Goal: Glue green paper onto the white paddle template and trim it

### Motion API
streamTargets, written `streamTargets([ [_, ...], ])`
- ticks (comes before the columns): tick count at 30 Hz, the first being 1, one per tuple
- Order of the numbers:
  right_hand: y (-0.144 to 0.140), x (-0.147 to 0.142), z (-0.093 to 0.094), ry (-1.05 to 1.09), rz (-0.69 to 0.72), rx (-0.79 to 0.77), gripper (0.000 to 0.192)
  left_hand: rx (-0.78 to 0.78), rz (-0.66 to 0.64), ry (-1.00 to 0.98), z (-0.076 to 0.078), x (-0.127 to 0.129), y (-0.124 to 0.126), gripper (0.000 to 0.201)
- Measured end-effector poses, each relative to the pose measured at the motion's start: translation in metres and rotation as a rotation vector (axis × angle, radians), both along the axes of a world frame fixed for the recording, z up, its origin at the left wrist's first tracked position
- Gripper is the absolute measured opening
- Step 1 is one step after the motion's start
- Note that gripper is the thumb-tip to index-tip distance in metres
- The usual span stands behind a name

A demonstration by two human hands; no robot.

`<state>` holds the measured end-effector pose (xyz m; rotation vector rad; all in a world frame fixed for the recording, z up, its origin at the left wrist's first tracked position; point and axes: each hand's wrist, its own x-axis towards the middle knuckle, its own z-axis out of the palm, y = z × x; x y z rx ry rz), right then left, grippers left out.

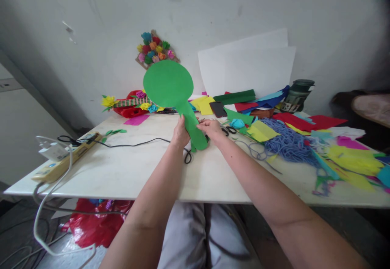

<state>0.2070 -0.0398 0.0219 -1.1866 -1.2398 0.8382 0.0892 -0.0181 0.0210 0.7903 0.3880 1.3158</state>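
A green paddle-shaped cutout (168, 83), round at the top with a long handle, is held up over the table and leans to the left. My left hand (181, 133) grips the left side of its handle, thumb on the front face. On the right edge of the handle, my right hand (210, 128) pinches with thumb and fingertips. Whatever lies behind the cutout is hidden. Black-handled scissors (228, 130) lie just right of my right hand. A black cable (143, 142) runs across the table to a loop below the handle.
A power strip (68, 155) with a white charger lies at the left. Blue yarn (286, 141) and coloured sheets cover the right side. A phone (218, 109), a dark jar (297, 95), white boards (246, 68) and a flower-covered triangle (156, 49) are at the back.
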Motion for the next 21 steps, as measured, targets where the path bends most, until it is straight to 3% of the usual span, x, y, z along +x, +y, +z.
streamTargets([
  [10, 0.0035, 0.0046, -0.0040, -0.080, 0.073, 0.142, 0.017, 0.009, -0.024, -0.018, 0.0029, -0.0019, -0.0010, 0.038],
  [15, 0.0026, 0.0031, -0.0052, -0.010, 0.116, 0.109, 0.020, 0.016, 0.004, -0.013, 0.0011, -0.0028, 0.0016, 0.039],
  [21, 0.0023, 0.0029, -0.0060, 0.095, 0.028, 0.059, 0.016, 0.081, -0.127, -0.025, 0.0023, -0.0018, -0.0013, 0.042],
])
